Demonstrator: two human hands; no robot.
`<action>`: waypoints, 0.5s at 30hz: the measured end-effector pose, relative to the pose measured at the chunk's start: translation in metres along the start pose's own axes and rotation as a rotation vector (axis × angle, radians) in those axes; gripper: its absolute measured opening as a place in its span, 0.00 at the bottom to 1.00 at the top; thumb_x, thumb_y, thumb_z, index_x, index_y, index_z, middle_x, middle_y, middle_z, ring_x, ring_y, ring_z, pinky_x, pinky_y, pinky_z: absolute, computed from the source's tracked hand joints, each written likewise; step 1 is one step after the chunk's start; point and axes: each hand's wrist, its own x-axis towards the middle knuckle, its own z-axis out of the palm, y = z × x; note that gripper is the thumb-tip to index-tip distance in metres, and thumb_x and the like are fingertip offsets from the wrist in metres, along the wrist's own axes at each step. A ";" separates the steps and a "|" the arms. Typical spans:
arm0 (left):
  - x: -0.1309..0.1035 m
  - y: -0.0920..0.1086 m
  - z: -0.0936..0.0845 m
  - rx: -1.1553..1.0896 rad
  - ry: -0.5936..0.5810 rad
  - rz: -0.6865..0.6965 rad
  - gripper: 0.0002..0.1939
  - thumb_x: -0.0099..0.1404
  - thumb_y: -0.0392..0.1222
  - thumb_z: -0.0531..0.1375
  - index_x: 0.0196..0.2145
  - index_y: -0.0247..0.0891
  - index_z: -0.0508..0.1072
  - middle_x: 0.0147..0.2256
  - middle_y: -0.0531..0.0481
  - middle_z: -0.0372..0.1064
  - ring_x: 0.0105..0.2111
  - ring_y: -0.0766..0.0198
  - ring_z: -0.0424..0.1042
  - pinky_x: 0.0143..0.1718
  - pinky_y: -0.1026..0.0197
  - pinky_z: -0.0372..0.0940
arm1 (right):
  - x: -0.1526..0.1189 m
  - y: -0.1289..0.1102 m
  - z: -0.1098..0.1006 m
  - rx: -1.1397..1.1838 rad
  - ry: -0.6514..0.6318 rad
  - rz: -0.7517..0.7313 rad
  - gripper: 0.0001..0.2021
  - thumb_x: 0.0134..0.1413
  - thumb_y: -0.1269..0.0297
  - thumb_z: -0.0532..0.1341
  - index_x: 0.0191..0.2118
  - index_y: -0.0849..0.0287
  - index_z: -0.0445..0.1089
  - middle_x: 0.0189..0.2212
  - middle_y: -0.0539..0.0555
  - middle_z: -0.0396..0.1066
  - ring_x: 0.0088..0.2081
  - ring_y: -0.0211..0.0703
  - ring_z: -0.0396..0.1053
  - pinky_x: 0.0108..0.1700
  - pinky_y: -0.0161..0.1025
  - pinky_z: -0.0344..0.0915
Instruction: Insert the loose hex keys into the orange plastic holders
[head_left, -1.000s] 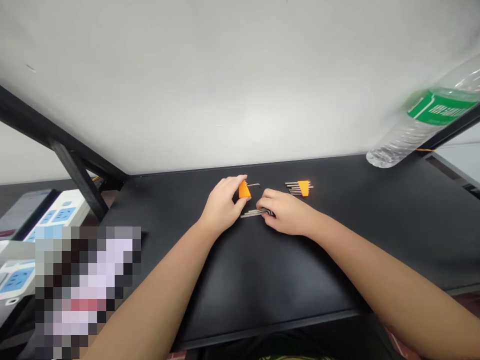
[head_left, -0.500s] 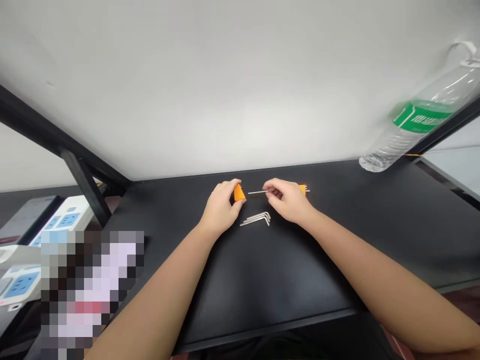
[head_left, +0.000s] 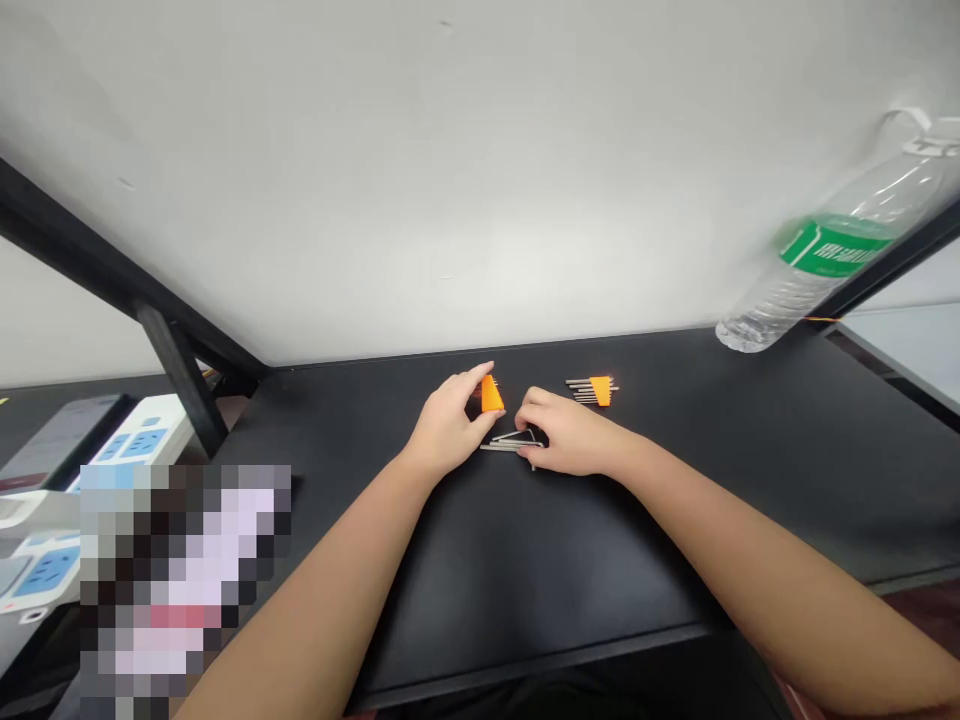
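The left hand point(head_left: 448, 425) grips an orange holder point(head_left: 492, 395) between its thumb and fingers, with the thumb at the near end and the fingertips at the far end. Small metal tips show at the holder's upper edge, close under the fingers.

The right hand point(head_left: 576, 432) is bent over a few loose hex keys point(head_left: 504, 447), its thumb and fingertips touching them near their bent ends. The fingers cover part of the metal, so I cannot tell whether they have closed on one key or only rest against the group. The long ends of these keys reach out from the right fingertips toward the left thumb, on the near side of the held holder.

Just beyond the right hand lies a second orange holder point(head_left: 601, 391), its hex keys pointing left. Both hands work low over the black bench point(head_left: 555, 570). Well to the right of the right hand and farther back stands a clear bottle point(head_left: 814, 270) with a green label. Well to the left of the left hand sits a white power strip point(head_left: 161, 412) with blue sockets, near a black frame bar point(head_left: 176, 370).
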 end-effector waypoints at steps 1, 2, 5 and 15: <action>0.000 0.000 0.000 -0.006 -0.002 -0.007 0.30 0.65 0.45 0.65 0.63 0.44 0.67 0.50 0.47 0.76 0.46 0.54 0.76 0.51 0.50 0.72 | 0.000 0.001 -0.001 0.014 -0.007 0.010 0.08 0.58 0.66 0.66 0.43 0.58 0.72 0.45 0.54 0.67 0.36 0.40 0.67 0.38 0.38 0.65; 0.000 0.000 0.000 -0.011 -0.003 -0.012 0.29 0.65 0.45 0.65 0.62 0.45 0.68 0.49 0.47 0.76 0.46 0.54 0.76 0.50 0.51 0.73 | 0.000 0.002 -0.001 0.026 -0.015 0.017 0.08 0.59 0.66 0.65 0.44 0.58 0.72 0.45 0.54 0.67 0.36 0.39 0.67 0.38 0.37 0.65; 0.000 0.000 -0.001 -0.010 -0.003 -0.005 0.27 0.65 0.44 0.65 0.61 0.44 0.69 0.48 0.47 0.77 0.45 0.55 0.76 0.50 0.51 0.73 | 0.000 0.007 -0.005 0.035 -0.022 0.023 0.08 0.61 0.64 0.66 0.44 0.57 0.73 0.45 0.54 0.67 0.36 0.39 0.68 0.39 0.38 0.65; -0.001 -0.003 0.000 -0.009 -0.001 -0.001 0.28 0.65 0.44 0.66 0.61 0.44 0.69 0.50 0.47 0.76 0.47 0.55 0.76 0.52 0.51 0.72 | -0.005 0.010 -0.014 -0.109 -0.007 0.009 0.09 0.67 0.71 0.58 0.33 0.59 0.71 0.40 0.53 0.67 0.33 0.38 0.66 0.39 0.38 0.63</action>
